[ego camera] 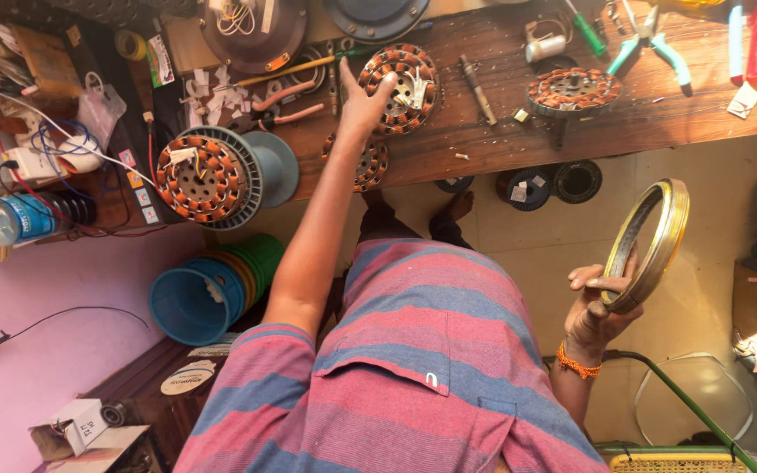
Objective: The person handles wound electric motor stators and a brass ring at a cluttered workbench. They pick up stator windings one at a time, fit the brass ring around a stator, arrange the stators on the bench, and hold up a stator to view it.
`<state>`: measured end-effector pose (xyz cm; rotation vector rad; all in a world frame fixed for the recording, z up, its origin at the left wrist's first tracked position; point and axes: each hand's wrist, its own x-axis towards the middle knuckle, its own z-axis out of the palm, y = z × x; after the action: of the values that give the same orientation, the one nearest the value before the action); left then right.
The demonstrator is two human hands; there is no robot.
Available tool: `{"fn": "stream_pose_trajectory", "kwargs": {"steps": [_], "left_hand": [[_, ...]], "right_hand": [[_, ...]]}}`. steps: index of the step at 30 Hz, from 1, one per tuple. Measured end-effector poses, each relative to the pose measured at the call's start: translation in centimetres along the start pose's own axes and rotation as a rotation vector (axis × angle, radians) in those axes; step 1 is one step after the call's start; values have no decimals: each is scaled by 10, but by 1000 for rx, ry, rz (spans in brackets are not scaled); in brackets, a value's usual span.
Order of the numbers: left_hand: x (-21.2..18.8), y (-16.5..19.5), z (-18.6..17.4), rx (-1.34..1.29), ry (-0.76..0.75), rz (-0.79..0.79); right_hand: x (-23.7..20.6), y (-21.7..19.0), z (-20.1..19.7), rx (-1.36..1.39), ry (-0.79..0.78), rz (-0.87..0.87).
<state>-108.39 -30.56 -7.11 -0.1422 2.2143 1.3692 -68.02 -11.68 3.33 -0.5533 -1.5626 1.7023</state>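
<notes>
Left hand (363,103) stretched out over the wooden workbench (501,131), fingers loosely spread and resting on a copper-wound stator (405,83), not clenched around it. Right hand (596,308) held low beside the body, closed on the lower edge of a gold metal ring (650,241), tilted upright above the floor. Second stator (571,90) further right on the bench, well apart.

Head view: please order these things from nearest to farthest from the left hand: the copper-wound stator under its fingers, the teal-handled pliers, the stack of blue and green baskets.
From the left hand:
1. Copper-wound stator, touching the fingers on the bench.
2. Stack of baskets, on the floor below the bench.
3. Teal-handled pliers, far along the bench.
</notes>
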Motion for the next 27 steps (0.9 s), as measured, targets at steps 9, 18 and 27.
{"fn": "stream_pose_trajectory", "kwargs": {"steps": [9,18,27], "left_hand": [[0,23,43,-490,-111,-289],[-76,2,66,-75,-145,182],[-212,-53,-7,-463,-522,163]], "right_hand": [[-15,20,-45,-1,6,17],[21,13,-42,103,-430,179],[99,63,56,133,-1274,623]]}}
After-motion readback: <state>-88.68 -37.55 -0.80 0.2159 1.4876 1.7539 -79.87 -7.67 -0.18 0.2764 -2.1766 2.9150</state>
